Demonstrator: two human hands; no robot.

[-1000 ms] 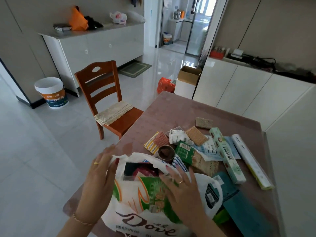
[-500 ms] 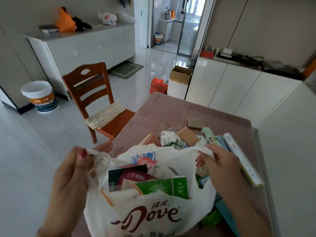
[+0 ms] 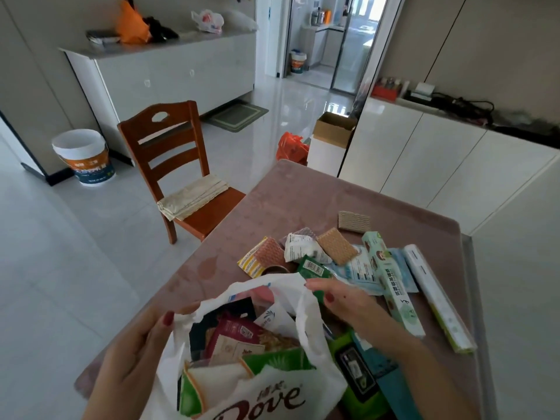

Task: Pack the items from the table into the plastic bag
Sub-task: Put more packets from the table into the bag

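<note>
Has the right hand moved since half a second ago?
Yes. The right hand let go of the white plastic bag's rim and reached toward the small green packet.

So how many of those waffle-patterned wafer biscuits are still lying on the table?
3: one wafer alone at the far end, one leaning on the white packet, one reddish on a yellow wrapper. More may hide under the pile.

bare forearms, red-painted nails (image 3: 168,318), no sleeves
</note>
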